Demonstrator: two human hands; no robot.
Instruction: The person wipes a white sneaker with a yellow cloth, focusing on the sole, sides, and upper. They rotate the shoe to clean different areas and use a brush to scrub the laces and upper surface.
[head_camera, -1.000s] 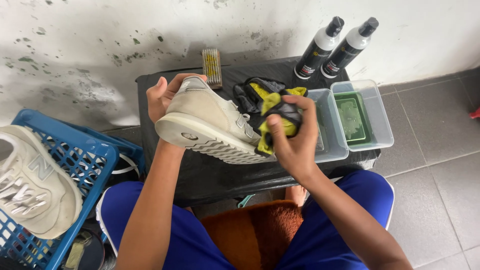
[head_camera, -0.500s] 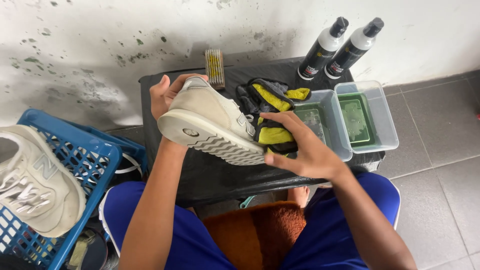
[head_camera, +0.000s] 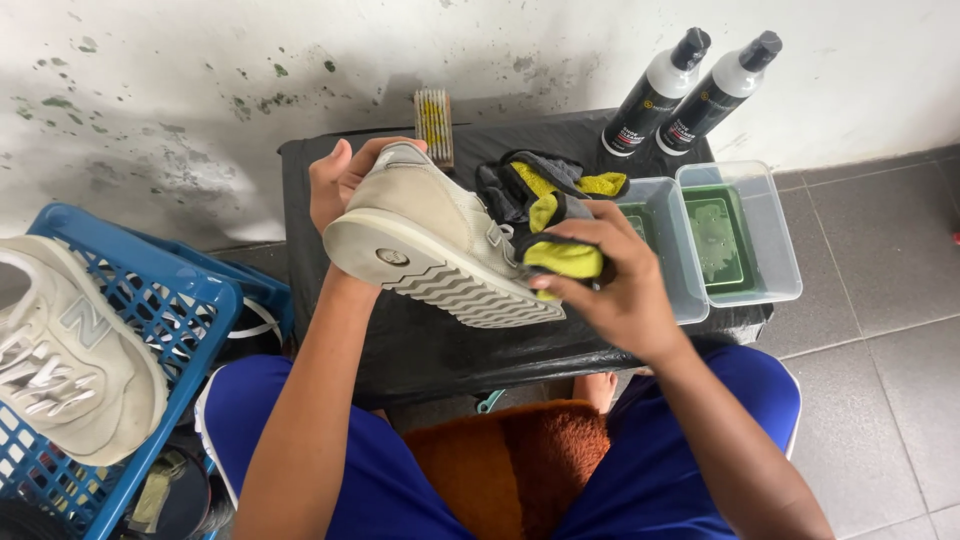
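Note:
My left hand (head_camera: 342, 180) grips the heel of a beige sneaker (head_camera: 430, 235), held on its side above a small black table (head_camera: 420, 340) with the ridged sole facing me. My right hand (head_camera: 610, 280) is closed on a yellow and dark grey cloth (head_camera: 560, 255) and presses it against the sneaker's toe end. More of the cloth (head_camera: 545, 180) trails up behind the shoe.
Two clear plastic tubs (head_camera: 740, 235) of greenish liquid sit at the table's right. Behind them stand two black and white bottles (head_camera: 690, 90). A small brush (head_camera: 433, 120) leans at the wall. A blue crate (head_camera: 150, 330) at the left holds a second pale sneaker (head_camera: 70, 370).
My right hand has slid with the cloth along the sneaker's side, from the upper part down towards the sole at the toe end. The shoe has tilted slightly.

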